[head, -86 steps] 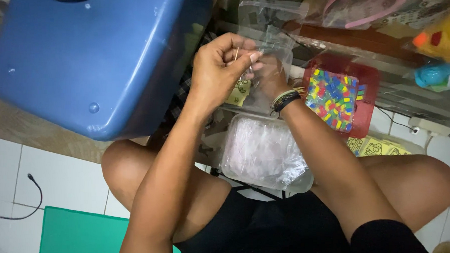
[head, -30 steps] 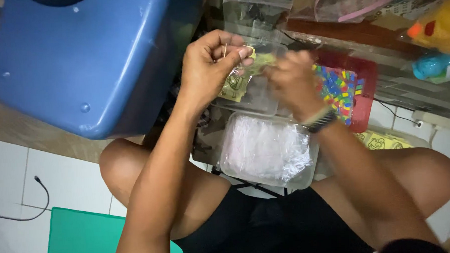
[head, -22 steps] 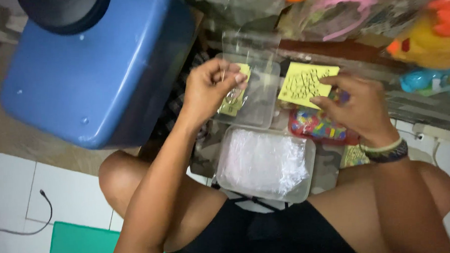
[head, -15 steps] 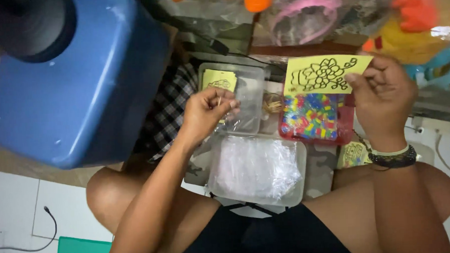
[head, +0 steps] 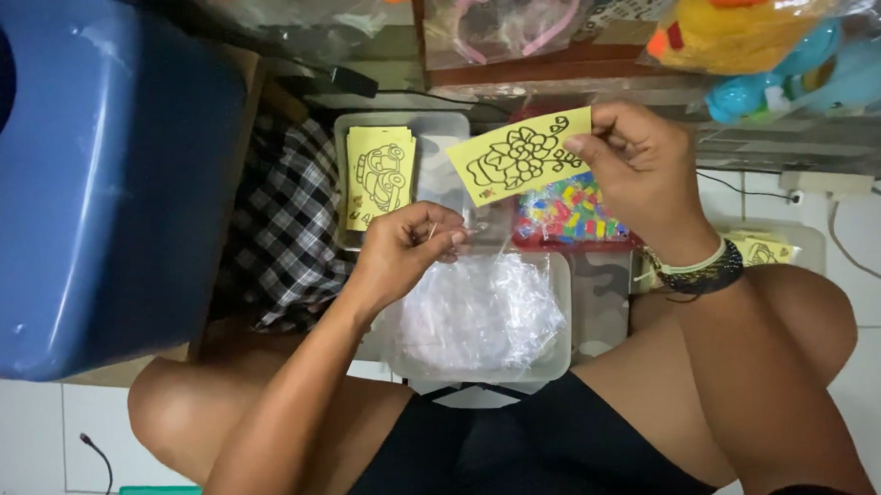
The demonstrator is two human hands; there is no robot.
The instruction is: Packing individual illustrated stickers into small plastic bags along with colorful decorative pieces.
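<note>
**Yellow picture card lifted over the sorting trays**

The floor (head: pixel 37 427) was white tile, and the person sat on it with knees spread, so that the work lay between the legs within easy reach. A large blue plastic tub (head: pixel 87 182) filled the left side of the view, tilted beside a black-and-white checked cloth (head: pixel 274 224). Along the top edge, bagged toys in clear wrap (head: pixel 745 32) were stacked, a yellow and a turquoise one among them, well apart from the hands.

Between the knees stood a clear tray of crumpled clear plastic sleeves (head: pixel 482 314), placed nearest the body. Beyond it stood a second clear tray (head: pixel 437 140) holding a stack of yellow cards with a car outline (head: pixel 379 176), and just beside that a red container of mixed coloured beads (head: pixel 571 219). Another yellow card (head: pixel 768 253) showed partly behind the right wrist.

The right hand (head: pixel 648 177) was raised above the bead container and pinched the right end of a yellow card with a flower outline (head: pixel 520 157) between thumb and fingers, printed face up toward the camera, seemingly so the drawing could be read. The left hand (head: pixel 402 249) hovered over the near tray's far edge, fingertips closed together on something thin and clear, probably a sleeve, though I could not tell for certain. The two hands were apart.
</note>
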